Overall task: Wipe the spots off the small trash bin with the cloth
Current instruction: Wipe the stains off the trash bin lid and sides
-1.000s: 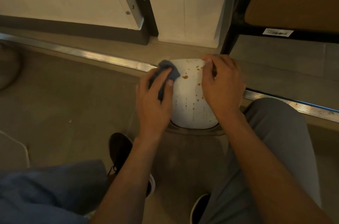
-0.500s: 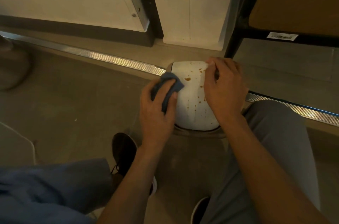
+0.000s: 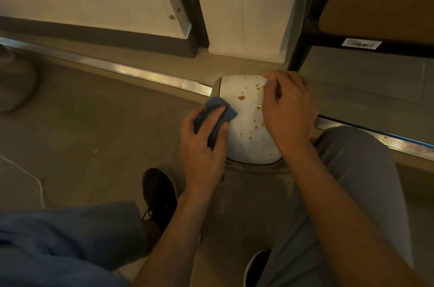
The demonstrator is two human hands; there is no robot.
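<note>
Floor at far left, with a metal threshold strip running across it. Left hand next: fingers curled round a bunched blue cloth, which touches the left flank of the small trash bin. Bin stands on the floor between the person's knees, white lid up, brown spots scattered over the centre and right, none under the cloth yet. Judgement: sweep the cloth rightward across the lid with firm pressure, refolding to a clean face so the spots lift and do not smear. Right hand: fingers bent over the bin's right edge, gripping it, steadying it. Shelf frame beyond.
</note>
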